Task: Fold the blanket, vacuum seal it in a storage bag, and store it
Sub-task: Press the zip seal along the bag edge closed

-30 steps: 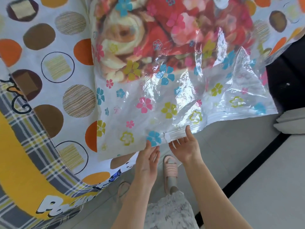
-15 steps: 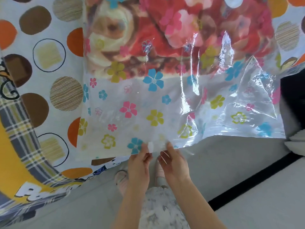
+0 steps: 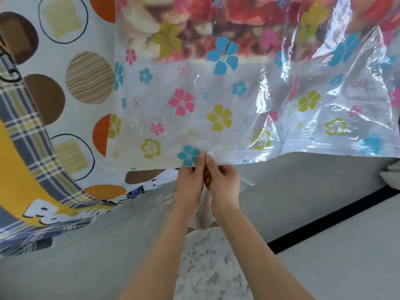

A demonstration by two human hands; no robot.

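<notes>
Left hand [image 3: 190,187] is pinching the near edge of the storage bag [image 3: 216,94] at about its middle, fingers curled and thumb and forefinger closing on the plastic just beside a blue printed flower. Left of it, the bag is lying flat on the patterned bedsheet [image 3: 65,83]. That stretch of the mouth is looking smooth, though I cannot tell whether it is sealed. Right hand [image 3: 225,185] is touching the left and gripping the same edge, its fingertips clamping on a small white piece [image 3: 209,153], probably the zip slider. The blanket [image 3: 238,22] is sitting folded deep inside the bag, well apart from the mouth.

The step in hand is, by my reading, closing the zip. To do it well, the left hand should be anchoring the edge while the right is drawing the slider rightward, with the film pulled taut so that both tracks are meeting squarely. The right stretch of the mouth [image 3: 303,151] is hanging past the bed over the floor [image 3: 303,202], rippling and creasing. A fold caught in the track there is likely to let air leak back in, so that side is needing flattening first.
</notes>
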